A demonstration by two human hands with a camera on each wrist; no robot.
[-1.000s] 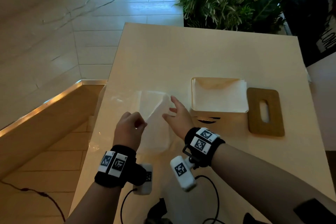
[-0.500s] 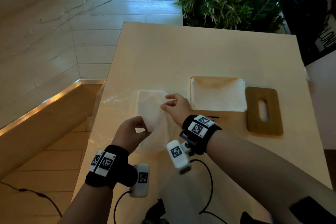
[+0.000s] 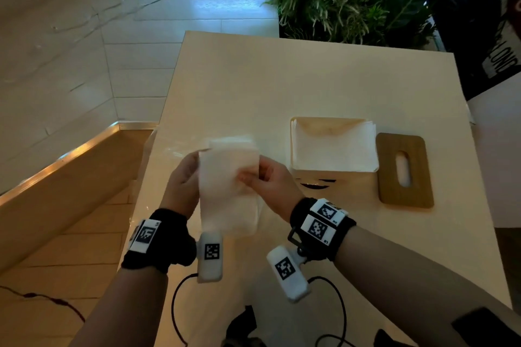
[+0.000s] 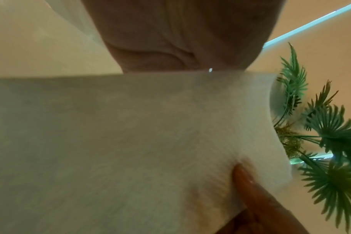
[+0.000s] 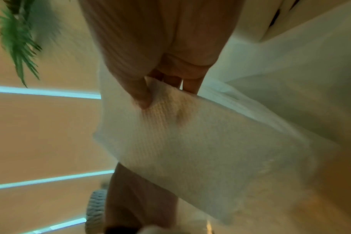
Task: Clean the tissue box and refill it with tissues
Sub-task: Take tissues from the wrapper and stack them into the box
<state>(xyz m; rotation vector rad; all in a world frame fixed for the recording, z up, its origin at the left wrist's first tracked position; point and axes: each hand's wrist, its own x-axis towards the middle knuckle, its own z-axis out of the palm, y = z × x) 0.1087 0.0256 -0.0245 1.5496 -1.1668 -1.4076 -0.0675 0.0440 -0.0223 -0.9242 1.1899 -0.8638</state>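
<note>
I see my left hand (image 3: pixel 184 177) & right hand (image 3: pixel 272 179) both pinching a white tissue stack (image 3: pixel 228 191) above the table (image 3: pixel 310 79), w/ the open tissue box (image 3: pixel 332 183) just right, lid (image 3: pixel 403 170) beside it.

The fingers of the left hand (image 3: pixel 183 177) are hidden behind the stack of tissues (image 3: pixel 228 189) in the head view. In the left wrist view the stack (image 4: pixel 130 134) is cut off at the left and bottom edges. The right wrist view is blurred, and the right hand's (image 5: pixel 156 52) fingertips are covered by tissue (image 5: pixel 190 142).
</note>
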